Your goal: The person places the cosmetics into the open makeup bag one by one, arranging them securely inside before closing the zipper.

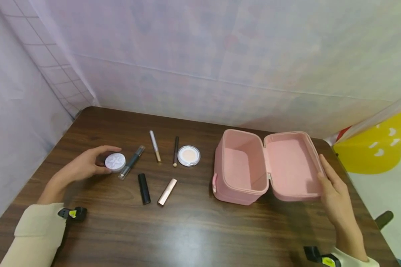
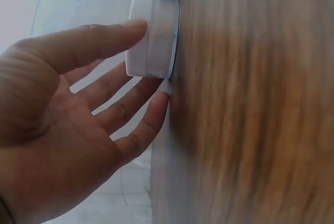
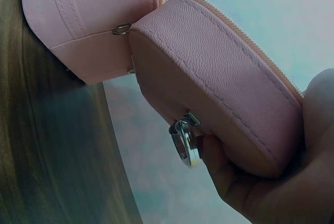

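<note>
My left hand (image 1: 87, 163) is around a round, pale powder case (image 1: 115, 162) with a star on its lid, at the left of the table. In the left wrist view the thumb lies against the near side of the case (image 2: 151, 36), and fingers reach behind it. The case stands at the tabletop. On the right, a pink makeup bag (image 1: 238, 163) stands with its lid (image 1: 290, 165) swung out to the right. My right hand (image 1: 335, 193) grips the lid's outer edge. A metal ring (image 3: 185, 143) hangs from the lid near the fingers in the right wrist view.
Beside the left hand lies a double-ended grey stick (image 1: 131, 162). Farther right are a white-and-gold pen (image 1: 155, 146), a dark pencil (image 1: 176, 151) and a round compact (image 1: 188, 155). A black tube (image 1: 144, 189) and a rose-gold tube (image 1: 167, 192) lie nearer the front.
</note>
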The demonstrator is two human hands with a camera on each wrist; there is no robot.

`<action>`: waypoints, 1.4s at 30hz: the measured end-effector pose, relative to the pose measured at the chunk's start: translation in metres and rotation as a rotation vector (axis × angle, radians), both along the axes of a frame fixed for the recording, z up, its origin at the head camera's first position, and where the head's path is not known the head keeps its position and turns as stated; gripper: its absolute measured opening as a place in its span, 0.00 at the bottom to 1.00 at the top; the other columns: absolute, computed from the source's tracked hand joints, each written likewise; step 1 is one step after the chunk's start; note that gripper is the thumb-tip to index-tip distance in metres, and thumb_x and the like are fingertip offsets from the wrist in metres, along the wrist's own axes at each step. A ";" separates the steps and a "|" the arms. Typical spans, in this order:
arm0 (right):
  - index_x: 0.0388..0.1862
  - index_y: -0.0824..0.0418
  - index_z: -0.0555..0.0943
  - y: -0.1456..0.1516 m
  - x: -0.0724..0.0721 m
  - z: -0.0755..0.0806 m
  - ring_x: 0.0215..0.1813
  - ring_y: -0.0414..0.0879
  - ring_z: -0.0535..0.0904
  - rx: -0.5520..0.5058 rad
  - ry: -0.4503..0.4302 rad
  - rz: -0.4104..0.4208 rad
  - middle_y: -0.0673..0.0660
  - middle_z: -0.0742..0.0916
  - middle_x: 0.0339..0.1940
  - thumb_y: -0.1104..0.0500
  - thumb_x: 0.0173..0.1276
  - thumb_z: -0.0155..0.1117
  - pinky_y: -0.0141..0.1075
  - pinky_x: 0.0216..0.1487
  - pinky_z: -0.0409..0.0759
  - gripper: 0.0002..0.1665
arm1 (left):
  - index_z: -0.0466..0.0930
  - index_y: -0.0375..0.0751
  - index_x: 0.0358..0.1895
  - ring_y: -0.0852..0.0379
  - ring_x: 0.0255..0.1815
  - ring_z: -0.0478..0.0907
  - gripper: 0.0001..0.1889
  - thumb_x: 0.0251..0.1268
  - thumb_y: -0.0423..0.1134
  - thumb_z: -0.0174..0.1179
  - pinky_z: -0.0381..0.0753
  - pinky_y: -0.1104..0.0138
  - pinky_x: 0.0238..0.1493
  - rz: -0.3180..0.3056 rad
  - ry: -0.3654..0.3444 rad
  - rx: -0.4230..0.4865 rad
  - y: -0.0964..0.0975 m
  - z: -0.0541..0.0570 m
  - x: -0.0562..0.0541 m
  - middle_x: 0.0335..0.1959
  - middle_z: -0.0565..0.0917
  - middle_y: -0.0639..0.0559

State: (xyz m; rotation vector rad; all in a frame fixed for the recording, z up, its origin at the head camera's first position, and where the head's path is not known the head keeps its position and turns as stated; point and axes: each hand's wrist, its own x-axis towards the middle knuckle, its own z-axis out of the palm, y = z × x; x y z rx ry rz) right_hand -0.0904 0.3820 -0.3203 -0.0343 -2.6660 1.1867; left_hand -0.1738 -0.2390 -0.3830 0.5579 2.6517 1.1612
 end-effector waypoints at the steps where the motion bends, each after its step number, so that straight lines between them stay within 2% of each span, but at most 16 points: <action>1: 0.77 0.44 0.50 0.000 0.000 0.000 0.67 0.37 0.57 -0.003 0.004 0.002 0.53 0.56 0.77 0.52 0.80 0.36 0.13 0.54 0.57 0.29 | 0.67 0.34 0.65 0.37 0.59 0.68 0.32 0.56 0.27 0.66 0.75 0.47 0.50 0.000 0.001 -0.008 0.000 0.000 0.000 0.62 0.69 0.31; 10: 0.77 0.44 0.50 0.000 0.003 -0.001 0.66 0.36 0.59 0.008 -0.017 -0.031 0.54 0.57 0.77 0.52 0.80 0.36 0.13 0.53 0.57 0.29 | 0.71 0.35 0.62 0.40 0.55 0.71 0.30 0.54 0.32 0.69 0.75 0.49 0.49 0.011 -0.006 -0.035 0.001 -0.002 0.000 0.60 0.71 0.32; 16: 0.77 0.44 0.49 0.000 0.003 -0.001 0.67 0.41 0.60 0.013 -0.035 -0.035 0.57 0.56 0.77 0.51 0.80 0.35 0.14 0.53 0.58 0.29 | 0.69 0.36 0.65 0.40 0.56 0.70 0.31 0.56 0.32 0.68 0.74 0.48 0.51 0.015 -0.018 -0.057 0.001 -0.003 -0.002 0.62 0.70 0.32; 28: 0.77 0.45 0.49 0.000 0.001 -0.001 0.64 0.42 0.62 0.012 -0.015 -0.018 0.58 0.57 0.76 0.52 0.80 0.36 0.14 0.49 0.62 0.29 | 0.71 0.38 0.64 0.40 0.56 0.71 0.31 0.55 0.38 0.69 0.73 0.49 0.50 0.024 0.017 -0.093 -0.001 -0.004 -0.003 0.61 0.71 0.32; 34: 0.77 0.44 0.50 0.000 0.001 -0.001 0.63 0.40 0.63 0.019 -0.012 -0.014 0.59 0.58 0.76 0.52 0.80 0.36 0.14 0.48 0.63 0.29 | 0.72 0.38 0.63 0.43 0.54 0.72 0.31 0.55 0.38 0.70 0.74 0.52 0.47 0.030 0.011 -0.079 -0.003 -0.006 -0.002 0.60 0.72 0.33; 42: 0.77 0.44 0.49 -0.001 0.001 0.000 0.65 0.44 0.62 0.015 -0.017 -0.015 0.59 0.57 0.76 0.52 0.80 0.36 0.14 0.49 0.61 0.29 | 0.72 0.37 0.63 0.41 0.55 0.71 0.32 0.53 0.36 0.71 0.74 0.51 0.48 0.053 0.025 -0.055 -0.004 -0.005 -0.002 0.59 0.73 0.33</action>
